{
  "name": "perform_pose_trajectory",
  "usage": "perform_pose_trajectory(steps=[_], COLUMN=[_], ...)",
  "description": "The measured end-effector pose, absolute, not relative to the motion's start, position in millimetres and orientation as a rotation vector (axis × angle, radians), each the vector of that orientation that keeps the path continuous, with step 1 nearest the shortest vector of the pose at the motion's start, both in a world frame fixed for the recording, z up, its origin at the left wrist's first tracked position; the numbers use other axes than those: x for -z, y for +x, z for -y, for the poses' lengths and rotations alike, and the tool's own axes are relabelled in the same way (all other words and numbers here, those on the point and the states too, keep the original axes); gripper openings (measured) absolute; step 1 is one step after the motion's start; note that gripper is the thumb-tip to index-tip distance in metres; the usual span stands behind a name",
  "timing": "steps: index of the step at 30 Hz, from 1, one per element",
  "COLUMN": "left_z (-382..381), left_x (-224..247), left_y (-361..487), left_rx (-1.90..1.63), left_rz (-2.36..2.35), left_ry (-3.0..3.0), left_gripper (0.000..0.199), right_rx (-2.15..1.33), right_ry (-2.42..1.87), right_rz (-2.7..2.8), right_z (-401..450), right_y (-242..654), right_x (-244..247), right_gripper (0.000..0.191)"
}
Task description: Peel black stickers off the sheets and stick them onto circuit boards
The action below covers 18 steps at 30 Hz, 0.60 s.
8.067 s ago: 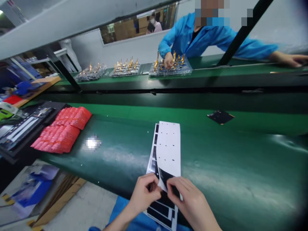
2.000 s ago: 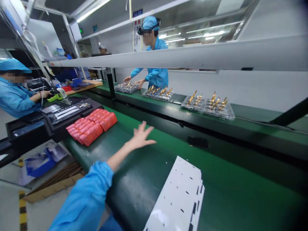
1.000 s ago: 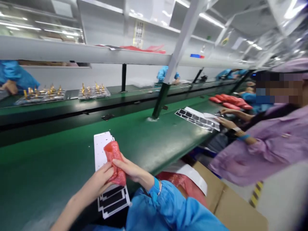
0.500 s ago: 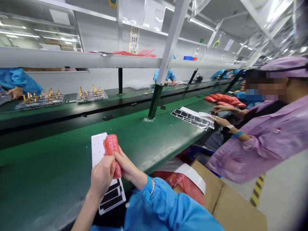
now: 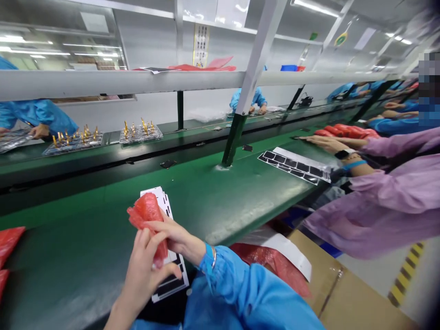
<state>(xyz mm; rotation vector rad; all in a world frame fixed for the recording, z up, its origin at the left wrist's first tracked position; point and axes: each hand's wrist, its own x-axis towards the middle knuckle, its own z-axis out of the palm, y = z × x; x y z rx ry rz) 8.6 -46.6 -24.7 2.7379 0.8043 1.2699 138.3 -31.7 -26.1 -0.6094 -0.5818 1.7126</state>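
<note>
A red bubble-wrap bundle [image 5: 148, 209] is held above the green bench near its front edge, its upper end loose and flared to the left. My right hand [image 5: 178, 236] grips it from the right side. My left hand [image 5: 142, 266] is at its lower left, fingers against the wrap and thumb stretched out below. Beneath the hands lies a stack of white sheets [image 5: 167, 208] with black rectangles, partly covered by the bundle and hands.
Red wrapped bundles [image 5: 8, 245] lie at the left edge. A green-white post [image 5: 233, 142] rises from the bench [image 5: 202, 197]. Labels sheets [image 5: 295, 166] lie right, near a person in pink [image 5: 405, 183]. An open carton [image 5: 360, 298] stands below.
The view has turned left. The bundle's upper end now flares out, and my left thumb has spread away from it. The person in pink has reached farther forward over the bench.
</note>
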Motion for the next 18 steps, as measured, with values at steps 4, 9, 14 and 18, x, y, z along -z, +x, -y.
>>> perform_pose_trajectory(steps=[4, 9, 14, 18], left_z=[46, 34, 25, 26], left_x=[41, 71, 93, 94], left_y=[0, -16, -12, -27], left_rx=[-1.369, -1.639, -1.593, -1.596], left_rz=[-0.823, -1.306, -1.365, -1.42], left_ry=[2.673, 1.884, 1.377, 1.32], left_gripper=[0.027, 0.032, 0.037, 0.034], right_rx=[-1.86, -1.924, -1.882, -1.881], right_ry=[-0.644, -0.615, -0.559, -0.555], right_rz=[0.506, 0.415, 0.339, 0.318], right_z=[16, -1, -8, -15], right_y=[142, 142, 125, 111], right_x=[34, 41, 40, 43], right_gripper=[0.038, 0.039, 0.037, 0.038])
